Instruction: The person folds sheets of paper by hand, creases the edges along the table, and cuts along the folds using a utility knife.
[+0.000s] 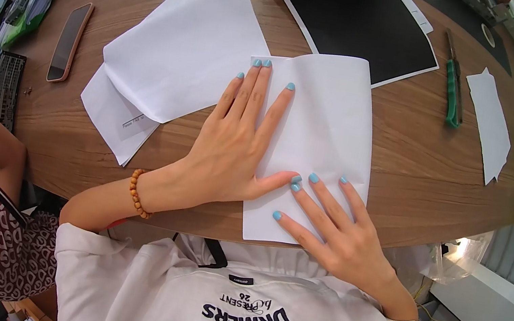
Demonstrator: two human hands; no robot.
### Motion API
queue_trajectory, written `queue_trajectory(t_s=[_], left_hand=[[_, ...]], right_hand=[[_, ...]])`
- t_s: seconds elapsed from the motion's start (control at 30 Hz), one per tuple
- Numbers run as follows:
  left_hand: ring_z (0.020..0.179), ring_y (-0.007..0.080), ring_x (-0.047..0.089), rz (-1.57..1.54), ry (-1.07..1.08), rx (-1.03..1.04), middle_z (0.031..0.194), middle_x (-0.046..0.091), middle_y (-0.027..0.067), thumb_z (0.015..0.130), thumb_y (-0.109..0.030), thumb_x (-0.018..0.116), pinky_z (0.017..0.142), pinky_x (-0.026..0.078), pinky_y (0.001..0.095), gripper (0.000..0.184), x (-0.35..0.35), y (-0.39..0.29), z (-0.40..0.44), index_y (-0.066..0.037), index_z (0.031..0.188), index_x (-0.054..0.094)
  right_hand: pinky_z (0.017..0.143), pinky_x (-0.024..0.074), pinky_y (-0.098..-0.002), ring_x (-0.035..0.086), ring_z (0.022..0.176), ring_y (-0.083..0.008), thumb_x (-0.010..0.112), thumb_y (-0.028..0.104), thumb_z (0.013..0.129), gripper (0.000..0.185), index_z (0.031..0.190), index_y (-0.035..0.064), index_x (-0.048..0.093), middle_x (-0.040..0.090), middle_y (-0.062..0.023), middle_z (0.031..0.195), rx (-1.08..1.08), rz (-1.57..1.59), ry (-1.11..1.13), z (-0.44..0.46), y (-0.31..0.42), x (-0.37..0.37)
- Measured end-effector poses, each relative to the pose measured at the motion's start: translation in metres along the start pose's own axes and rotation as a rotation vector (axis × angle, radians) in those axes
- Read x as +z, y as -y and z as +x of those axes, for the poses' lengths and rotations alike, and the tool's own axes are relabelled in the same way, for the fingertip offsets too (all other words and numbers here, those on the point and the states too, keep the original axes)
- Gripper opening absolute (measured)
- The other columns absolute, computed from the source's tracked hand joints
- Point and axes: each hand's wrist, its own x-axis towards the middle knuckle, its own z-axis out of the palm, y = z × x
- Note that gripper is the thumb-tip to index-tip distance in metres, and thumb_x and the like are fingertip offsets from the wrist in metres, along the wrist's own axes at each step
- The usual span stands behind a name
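Note:
A white sheet of paper, its top edge bowed upward, lies on the wooden table in front of me. My left hand rests flat along its left edge, fingers spread and pointing away from me. Near the sheet's lower right part, my right hand lies with fingers spread on the paper. The left thumb tip and right fingertips are close together. Neither hand grips anything. To the left, more white sheets overlap, and one beneath shows a little print.
Beyond the sheet lies a black sheet with white borders. At right are a green-handled tool and a torn paper strip. A phone lies at left. Another person sits at the lower left.

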Motion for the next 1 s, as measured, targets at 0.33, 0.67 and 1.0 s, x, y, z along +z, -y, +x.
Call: queue_trajectory(t_s=[0.33, 0.67, 1.0], left_hand=[[0.129, 0.0491, 0.020, -0.042, 0.029, -0.036, 0.134, 0.022, 0.0385, 0.071, -0.047, 0.063, 0.105, 0.017, 0.0525, 0.088, -0.003, -0.003, 0.002, 0.009, 0.131, 0.032], [0.129, 0.0486, 0.020, -0.005, 0.048, -0.040, 0.135, 0.022, 0.0374, 0.065, -0.044, 0.064, 0.104, 0.018, 0.0534, 0.092, -0.001, -0.001, 0.002, 0.009, 0.132, 0.029], [0.130, 0.0476, 0.018, 0.001, 0.022, -0.032, 0.137, 0.019, 0.0359, 0.072, -0.045, 0.061, 0.105, 0.017, 0.0525, 0.090, -0.001, 0.000, -0.001, 0.007, 0.135, 0.025]], right_hand=[[0.100, 0.0306, -0.0531, 0.038, 0.122, -0.0431, 0.061, 0.038, 0.076, 0.065, 0.125, -0.0012, 0.045, 0.040, -0.0269, 0.131, 0.071, 0.367, 0.056, 0.017, 0.003, -0.037], [0.109, 0.0146, -0.0475, 0.015, 0.134, -0.0410, 0.064, 0.039, 0.076, 0.085, 0.134, -0.0097, 0.025, 0.017, -0.0279, 0.143, 0.305, 0.119, -0.073, 0.057, -0.039, 0.028], [0.109, 0.0177, -0.0438, 0.020, 0.134, -0.0353, 0.053, 0.035, 0.086, 0.074, 0.135, -0.0096, 0.020, 0.020, -0.0255, 0.143, 0.366, 0.007, -0.137, 0.055, -0.066, 0.014]])
